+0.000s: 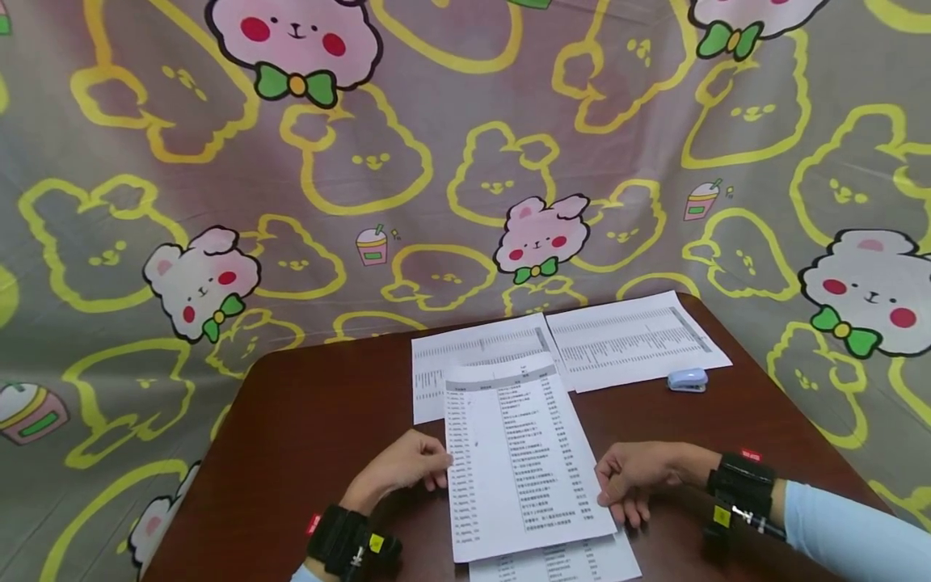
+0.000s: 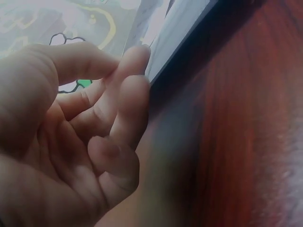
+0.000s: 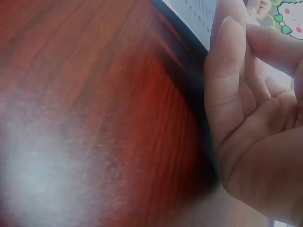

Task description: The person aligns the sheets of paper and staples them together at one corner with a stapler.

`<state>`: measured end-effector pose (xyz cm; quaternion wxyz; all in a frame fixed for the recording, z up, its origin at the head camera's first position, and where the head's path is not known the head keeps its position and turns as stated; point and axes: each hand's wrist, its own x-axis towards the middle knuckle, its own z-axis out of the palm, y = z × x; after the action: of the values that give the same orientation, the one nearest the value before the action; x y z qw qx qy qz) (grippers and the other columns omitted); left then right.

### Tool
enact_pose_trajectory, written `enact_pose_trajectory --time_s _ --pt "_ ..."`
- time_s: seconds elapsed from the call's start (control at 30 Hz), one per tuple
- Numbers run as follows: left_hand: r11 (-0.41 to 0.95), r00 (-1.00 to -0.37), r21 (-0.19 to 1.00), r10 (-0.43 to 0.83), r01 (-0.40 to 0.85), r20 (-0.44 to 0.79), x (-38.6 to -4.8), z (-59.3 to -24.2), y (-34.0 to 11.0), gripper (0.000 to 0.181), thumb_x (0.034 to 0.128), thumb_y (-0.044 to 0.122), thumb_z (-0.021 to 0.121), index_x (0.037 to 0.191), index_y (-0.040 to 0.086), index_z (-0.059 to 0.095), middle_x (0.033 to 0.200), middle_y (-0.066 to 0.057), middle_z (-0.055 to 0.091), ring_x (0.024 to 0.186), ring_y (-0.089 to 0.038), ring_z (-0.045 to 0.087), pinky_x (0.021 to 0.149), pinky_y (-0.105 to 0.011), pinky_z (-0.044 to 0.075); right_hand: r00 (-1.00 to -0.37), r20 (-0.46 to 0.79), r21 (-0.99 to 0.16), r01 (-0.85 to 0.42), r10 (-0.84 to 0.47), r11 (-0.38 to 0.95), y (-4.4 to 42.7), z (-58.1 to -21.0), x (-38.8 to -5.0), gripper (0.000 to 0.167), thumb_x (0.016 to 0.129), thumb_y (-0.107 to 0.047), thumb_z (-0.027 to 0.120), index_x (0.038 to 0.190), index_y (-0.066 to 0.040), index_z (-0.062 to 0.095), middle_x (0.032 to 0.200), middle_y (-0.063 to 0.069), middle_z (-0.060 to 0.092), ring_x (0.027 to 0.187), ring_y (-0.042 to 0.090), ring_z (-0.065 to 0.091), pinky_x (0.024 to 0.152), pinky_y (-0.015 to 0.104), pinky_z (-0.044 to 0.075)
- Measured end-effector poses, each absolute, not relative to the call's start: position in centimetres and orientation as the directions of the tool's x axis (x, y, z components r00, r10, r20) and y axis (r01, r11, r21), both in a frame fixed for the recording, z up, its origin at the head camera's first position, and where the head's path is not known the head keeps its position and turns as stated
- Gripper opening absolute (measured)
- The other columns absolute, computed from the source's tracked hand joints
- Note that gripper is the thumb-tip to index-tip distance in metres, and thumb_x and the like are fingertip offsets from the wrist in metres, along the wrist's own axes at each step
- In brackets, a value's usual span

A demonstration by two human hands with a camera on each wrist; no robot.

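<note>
A printed sheet [image 1: 509,477] is held between both hands in the head view, raised a little over another sheet [image 1: 560,563] at the table's near side. The left hand [image 1: 407,465] pinches its left edge; in the left wrist view the thumb and fingertips of the left hand [image 2: 90,113] meet at the paper's edge [image 2: 177,35]. The right hand [image 1: 636,481] pinches the right edge low down. The right wrist view shows the right hand [image 3: 255,104] with curled fingers at the paper [image 3: 191,19]. Whether more than one sheet is held, I cannot tell.
Two printed sheets lie farther back on the brown table [image 1: 313,436], one [image 1: 473,343] partly behind the held sheet and one [image 1: 633,343] to its right. A light blue stapler [image 1: 687,380] sits by the right one. A patterned cloth [image 1: 436,162] hangs behind the table.
</note>
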<state>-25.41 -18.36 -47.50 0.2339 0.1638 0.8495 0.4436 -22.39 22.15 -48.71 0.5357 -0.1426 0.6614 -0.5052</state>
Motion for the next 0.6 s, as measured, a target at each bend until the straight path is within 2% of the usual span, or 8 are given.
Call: enact_pose_trajectory --time_s 0.43,0.6 --pt "0.526 -0.809 0.846 0.531 0.081 -0.252 -24.1 -48.3 -17.5 0.020 0.0905 0.022 0.067 0.079 0.006 0.072 0.065 -0.008 0.069 0.052 -0.014 0.059 0.043 -0.026 0.031 -0.363 -0.625 -0.777 0.378 -0.691 0.504 22.6 -48.6 -21.3 0.018 0.087 -0.021 0.073 0.091 -0.005 0.068 0.072 0.004 0.073 0.051 0.007 0.065 0.047 0.018 0.049" --pt "0.522 -0.808 0.849 0.533 0.080 -0.252 -23.7 -48.3 -17.3 0.021 0.0908 0.022 0.067 0.079 0.006 0.072 0.065 -0.008 0.069 0.053 -0.013 0.059 0.044 -0.026 0.031 -0.373 -0.620 -0.780 0.389 -0.690 0.491 22.8 -48.7 -21.1 0.016 0.086 -0.021 0.073 0.089 -0.006 0.067 0.071 0.003 0.073 0.050 0.006 0.064 0.046 0.017 0.048"
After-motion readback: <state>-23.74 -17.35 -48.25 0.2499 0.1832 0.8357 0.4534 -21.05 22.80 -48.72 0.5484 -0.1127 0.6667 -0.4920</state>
